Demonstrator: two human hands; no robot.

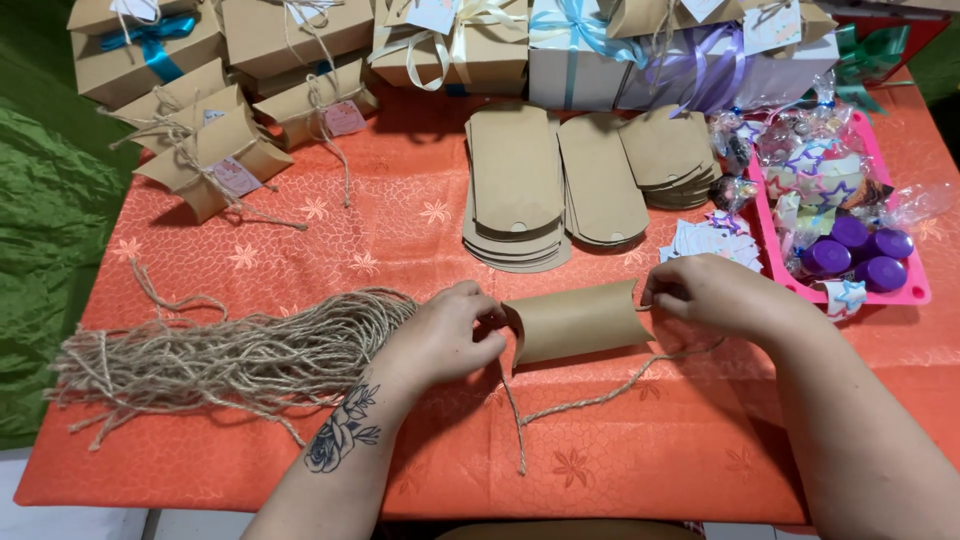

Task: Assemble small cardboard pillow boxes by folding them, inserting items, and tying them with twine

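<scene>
A brown kraft pillow box [575, 320] lies across the middle of the orange tablecloth [420, 240]. My left hand [445, 335] pinches its left end. My right hand [715, 292] grips its right end, fingers closed on the flap. A length of jute twine [590, 398] runs beneath the box and trails toward the front edge. A bundle of cut jute twine pieces [230, 355] lies just left of my left hand.
Stacks of flat kraft box blanks [515, 190] sit behind the box. Tied pillow boxes [215, 145] and ribboned gift boxes [575, 45] line the back. A pink tray [915, 290] with purple pots and wrapped items stands at right, paper tags [705, 240] beside it.
</scene>
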